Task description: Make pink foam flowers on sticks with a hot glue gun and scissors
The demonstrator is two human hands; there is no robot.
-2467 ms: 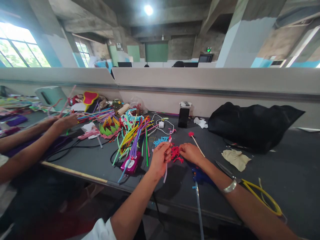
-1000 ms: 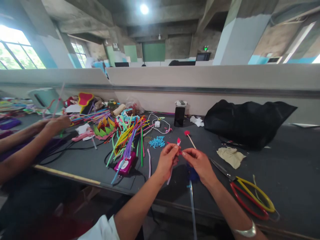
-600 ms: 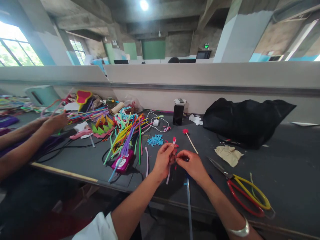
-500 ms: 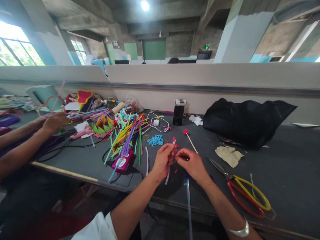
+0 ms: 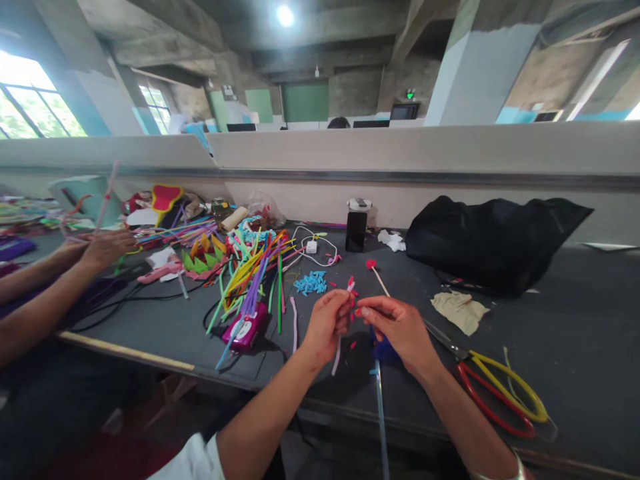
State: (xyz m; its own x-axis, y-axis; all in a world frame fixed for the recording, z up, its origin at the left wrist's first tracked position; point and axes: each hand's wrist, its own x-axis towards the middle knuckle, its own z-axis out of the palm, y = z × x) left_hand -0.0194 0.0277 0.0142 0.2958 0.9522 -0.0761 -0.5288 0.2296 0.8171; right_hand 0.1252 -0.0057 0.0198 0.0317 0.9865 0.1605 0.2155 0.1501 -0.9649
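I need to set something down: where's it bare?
Right of the tan cloth and scissors, in front of the black bag; left of the magenta box, behind the pale edge strip. Crowded: around the left hand and coloured strips.

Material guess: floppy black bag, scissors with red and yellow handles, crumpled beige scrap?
Black bag: probably matte fabric; soft folds, little shine.
Scissors: metal blades, grey with slight sheen; handles likely smooth plastic, from even bright colour.
Beige scrap: likely matte cloth, from limp wrinkles; paper possible.
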